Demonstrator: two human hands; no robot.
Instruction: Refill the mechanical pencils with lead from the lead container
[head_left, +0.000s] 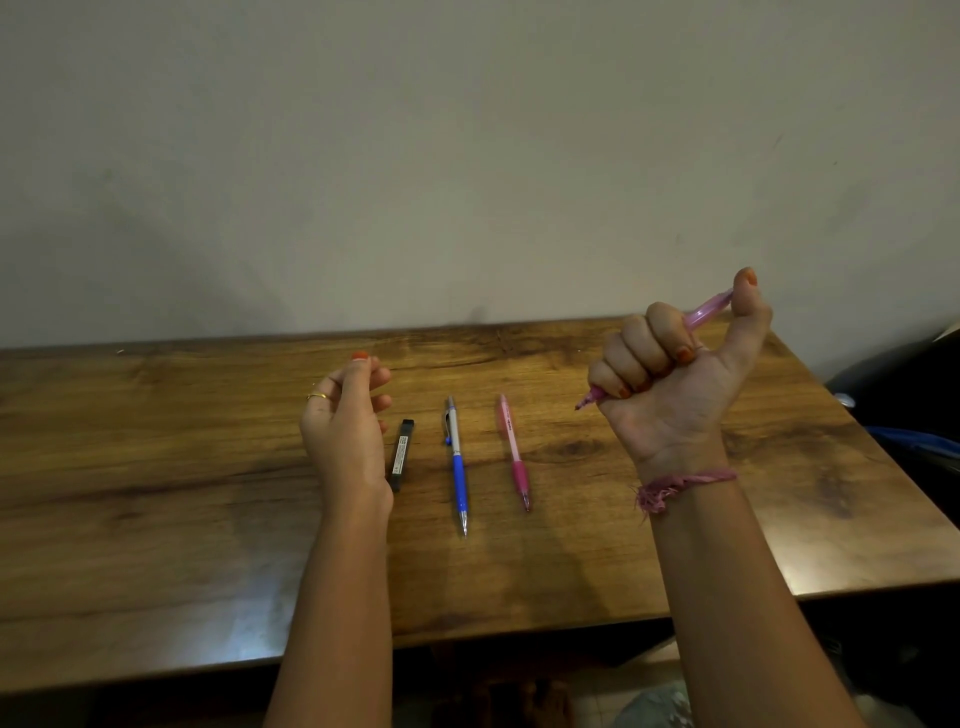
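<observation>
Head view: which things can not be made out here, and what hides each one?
- Purple pencil: its middle is hidden inside the right hand; whether the thumb presses its end is unclear.
- Lead container: label too small to read; left hand covers its near edge.
- Dark objects at the right edge: cut off, unidentifiable.

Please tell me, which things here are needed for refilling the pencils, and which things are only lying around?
For the job:
- purple pencil, gripped in the right hand
- blue pencil
- pink pencil
- black lead container, beside the left hand

Only lying around:
- dark things past the table's right edge
</observation>
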